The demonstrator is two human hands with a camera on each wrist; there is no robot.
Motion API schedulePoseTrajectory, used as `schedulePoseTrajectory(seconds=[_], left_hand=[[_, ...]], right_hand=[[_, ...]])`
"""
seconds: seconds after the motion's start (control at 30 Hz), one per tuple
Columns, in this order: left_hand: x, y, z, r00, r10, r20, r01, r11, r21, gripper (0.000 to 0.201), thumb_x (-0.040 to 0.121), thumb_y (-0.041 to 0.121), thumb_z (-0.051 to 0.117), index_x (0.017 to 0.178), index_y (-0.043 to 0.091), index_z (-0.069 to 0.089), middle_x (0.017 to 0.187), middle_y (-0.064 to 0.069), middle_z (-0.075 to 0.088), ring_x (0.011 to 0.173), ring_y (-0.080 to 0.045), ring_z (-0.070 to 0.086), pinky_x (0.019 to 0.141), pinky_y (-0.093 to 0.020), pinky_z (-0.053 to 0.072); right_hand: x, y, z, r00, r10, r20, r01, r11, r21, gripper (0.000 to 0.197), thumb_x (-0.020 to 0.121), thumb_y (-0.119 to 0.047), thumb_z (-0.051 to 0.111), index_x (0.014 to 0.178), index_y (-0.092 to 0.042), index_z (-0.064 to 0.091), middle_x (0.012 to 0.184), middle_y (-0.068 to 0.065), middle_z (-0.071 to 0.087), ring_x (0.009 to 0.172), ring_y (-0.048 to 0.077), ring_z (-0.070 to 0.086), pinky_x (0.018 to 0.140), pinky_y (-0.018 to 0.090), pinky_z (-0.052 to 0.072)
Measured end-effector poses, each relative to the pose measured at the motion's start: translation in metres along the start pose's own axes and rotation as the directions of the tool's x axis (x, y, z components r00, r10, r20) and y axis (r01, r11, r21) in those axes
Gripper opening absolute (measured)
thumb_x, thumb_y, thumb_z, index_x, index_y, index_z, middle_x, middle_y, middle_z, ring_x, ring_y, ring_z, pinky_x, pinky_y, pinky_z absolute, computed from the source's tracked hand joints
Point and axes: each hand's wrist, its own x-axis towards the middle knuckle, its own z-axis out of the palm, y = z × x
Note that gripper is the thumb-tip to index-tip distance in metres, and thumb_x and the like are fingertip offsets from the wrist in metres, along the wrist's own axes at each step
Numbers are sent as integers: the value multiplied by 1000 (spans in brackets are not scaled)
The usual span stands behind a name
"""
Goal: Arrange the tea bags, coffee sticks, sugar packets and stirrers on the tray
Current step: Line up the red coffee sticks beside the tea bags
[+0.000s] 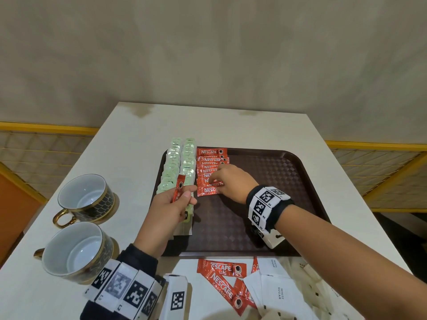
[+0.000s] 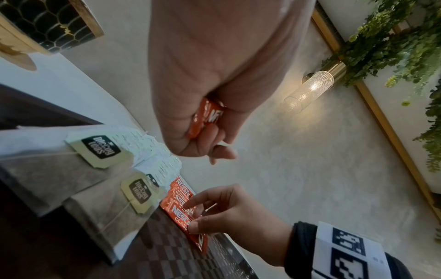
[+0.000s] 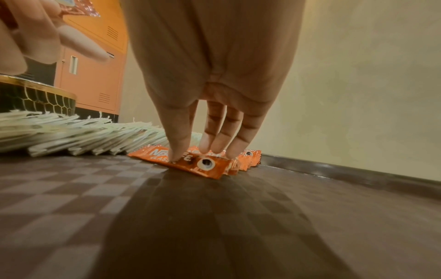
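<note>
Standing at the left of the white table (image 1: 129,135) are two dark, gold-rimmed cups (image 1: 86,197), and just right of them the left hand (image 1: 171,204) hovers over the tray's left edge, thumb and fingers pinching one red coffee stick (image 1: 178,189) upright. Beneath it, two columns of pale green tea bags (image 1: 182,162) run along the left side of the brown tray (image 1: 288,172). Right of those lies a column of overlapping coffee sticks (image 1: 211,158). The right hand (image 1: 231,181) reaches down onto the nearest of them, fingertips (image 3: 176,154) straight and pressing the top stick flat against the tray floor, thumb at its near edge. Loose coffee sticks (image 1: 221,280) and white sugar packets (image 1: 279,294) wait on the table in front of the tray, near the person.

Only the left wrist view shows the tea bag tags (image 2: 100,149) with their dark labels and strings, plus a wall lamp (image 2: 310,88) and greenery (image 2: 393,43). The right wrist view alone shows the fingertips actually touching the wrapper, and an orange cabinet (image 3: 95,75) behind the cups.
</note>
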Motion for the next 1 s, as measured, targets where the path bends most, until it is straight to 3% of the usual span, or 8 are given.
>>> schedulePoseTrajectory(seconds=[0.23, 0.3, 0.4, 0.5, 0.57, 0.77, 0.83, 1.0], left_hand=[[1, -3, -1, 1000, 8, -6, -9, 1000, -8, 20, 99, 19, 48, 99, 23, 68, 80, 4, 59, 64, -11, 51, 107, -56, 31], [3, -5, -3, 1000, 8, 2, -8, 1000, -11, 20, 99, 20, 48, 97, 23, 68, 82, 4, 59, 93, -42, 57, 108, -56, 29], [3, -5, -3, 1000, 7, 5, -6, 999, -32, 20, 99, 20, 48, 95, 21, 68, 84, 5, 59, 123, -49, 41, 108, -56, 29], [2, -7, -6, 1000, 6, 5, -6, 1000, -20, 21, 99, 21, 49, 94, 17, 68, 87, 3, 59, 94, -42, 55, 107, -57, 33], [3, -8, -9, 1000, 11, -2, -11, 999, -31, 21, 99, 21, 49, 92, 17, 68, 90, 2, 59, 68, -15, 49, 104, -58, 37], [7, -11, -15, 1000, 28, -5, -28, 997, -71, 19, 99, 23, 49, 97, 19, 67, 87, 2, 60, 60, -6, 47, 63, -28, 55], [10, -13, -16, 1000, 29, -8, -29, 996, -82, 19, 98, 27, 49, 99, 19, 66, 86, 1, 60, 56, -5, 46, 46, -11, 40], [16, -14, -21, 996, -81, 45, 91, 941, -325, 38, 99, 39, 43, 120, 9, 57, 81, -2, 58, 52, -7, 38, 40, -15, 33]], right_hand=[[-4, -5, 3, 998, -55, 38, 57, 998, -41, 35, 92, -14, 61, 125, -25, 65, 113, 4, 54, 112, 27, 52, 89, 40, 48], [-4, -5, 4, 998, -54, 43, 55, 998, -40, 37, 93, -11, 60, 126, -26, 64, 115, 5, 54, 112, 28, 52, 90, 41, 48], [-3, -4, 4, 997, -66, 45, 68, 996, -49, 38, 94, -10, 59, 128, -27, 63, 114, 5, 54, 112, 27, 52, 90, 42, 47], [-3, -2, 4, 996, -80, 32, 81, 996, -47, 37, 93, -13, 60, 126, -28, 64, 110, 4, 54, 109, 26, 53, 86, 38, 47], [-4, 0, 2, 997, -79, 13, 80, 996, -29, 36, 92, -14, 62, 126, -26, 65, 108, 3, 55, 107, 24, 54, 85, 35, 45], [-6, -2, 3, 996, -80, 33, 81, 996, -47, 31, 93, -16, 61, 123, -25, 67, 116, 3, 57, 110, 26, 55, 90, 37, 46], [-5, -3, 4, 996, -78, 37, 80, 995, -57, 33, 94, -15, 60, 124, -26, 66, 119, 3, 57, 113, 27, 54, 91, 36, 45], [-3, -5, 4, 997, -70, 44, 72, 996, -43, 33, 92, -15, 62, 124, -24, 66, 118, 5, 58, 112, 28, 55, 91, 37, 44]])
